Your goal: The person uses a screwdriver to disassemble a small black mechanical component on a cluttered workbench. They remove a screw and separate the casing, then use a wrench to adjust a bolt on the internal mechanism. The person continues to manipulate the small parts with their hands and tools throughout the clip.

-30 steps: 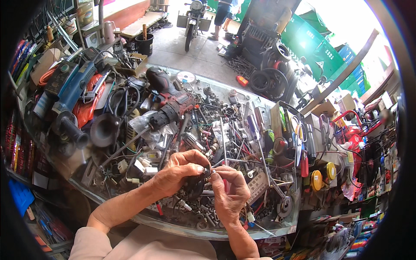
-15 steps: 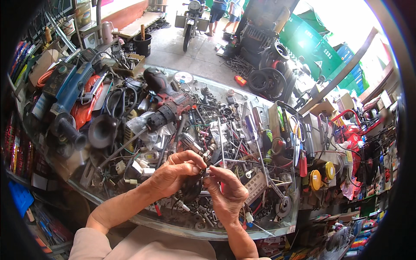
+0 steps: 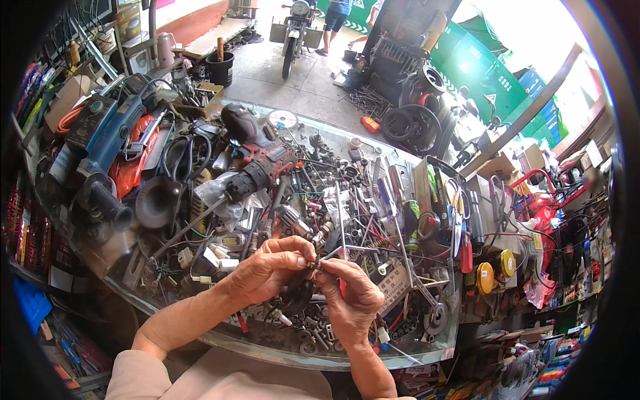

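We have the glass-topped table [image 3: 293, 361] spread across the view, as crowded as a second ago. Out on the pavement the motorcycle [image 3: 291, 37] hasn't moved, but we now get two people: one standing [image 3: 335, 21], cut off at the top, and a second [image 3: 375, 15], reduced to a sliver at the dark upright. One second back we could see only one. The red-and-black drill [image 3: 257, 157] lies where it lay.

Now to the hands! The left hand [image 3: 270, 273] has unbent its arched index finger; the right hand [image 3: 353, 293] has brought its fingers closer, so the tips almost meet. Below them, a black rounded part [image 3: 297, 293] is half covered, and we can't make out its shape. And smallest of all, between both sets of pinching fingers, a small dark piece [image 3: 315, 265]: gripped from either side, mostly hidden, too tiny for us to identify. The white spot at the right fingertips has gone from sight.
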### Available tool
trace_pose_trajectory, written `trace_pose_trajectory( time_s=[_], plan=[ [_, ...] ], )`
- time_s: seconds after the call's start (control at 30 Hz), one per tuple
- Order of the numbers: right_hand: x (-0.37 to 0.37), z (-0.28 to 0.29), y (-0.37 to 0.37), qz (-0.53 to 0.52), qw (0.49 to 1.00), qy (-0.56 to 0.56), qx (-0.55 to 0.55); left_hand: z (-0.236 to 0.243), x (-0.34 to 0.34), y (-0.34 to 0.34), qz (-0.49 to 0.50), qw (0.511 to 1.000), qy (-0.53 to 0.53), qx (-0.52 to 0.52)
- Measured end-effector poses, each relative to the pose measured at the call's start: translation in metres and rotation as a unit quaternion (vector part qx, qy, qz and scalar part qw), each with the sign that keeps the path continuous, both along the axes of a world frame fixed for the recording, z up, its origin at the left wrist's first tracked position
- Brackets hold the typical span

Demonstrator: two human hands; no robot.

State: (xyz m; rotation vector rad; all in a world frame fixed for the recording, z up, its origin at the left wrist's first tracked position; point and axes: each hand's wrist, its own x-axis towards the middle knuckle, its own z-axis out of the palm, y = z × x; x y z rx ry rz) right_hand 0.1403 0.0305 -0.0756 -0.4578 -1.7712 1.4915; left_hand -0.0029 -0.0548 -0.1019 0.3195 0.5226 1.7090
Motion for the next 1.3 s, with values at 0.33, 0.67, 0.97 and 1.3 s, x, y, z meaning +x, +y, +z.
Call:
trace_pose_trajectory(
  time_s=[0.33,0.67,0.97,1.3],
  plan=[
    [-0.0003,0.0019,0.0002,-0.022,0.997,-0.016,0.076,-0.002,-0.0017,-0.0014,0.003,1.0,0.02,-0.004],
    [-0.0006,0.0042,0.0037,-0.037,0.983,-0.069,0.168,-0.0013,-0.0009,-0.0031,-0.018,0.999,0.025,-0.009],
    [-0.0008,0.003,0.0041,-0.046,0.977,-0.065,0.2,0.0007,0.0006,-0.003,-0.013,1.0,0.02,-0.017],
    [0.0005,-0.0002,0.0084,-0.011,0.95,-0.084,0.3,-0.0009,0.0017,-0.0045,-0.041,0.999,0.006,-0.013]
  ],
)
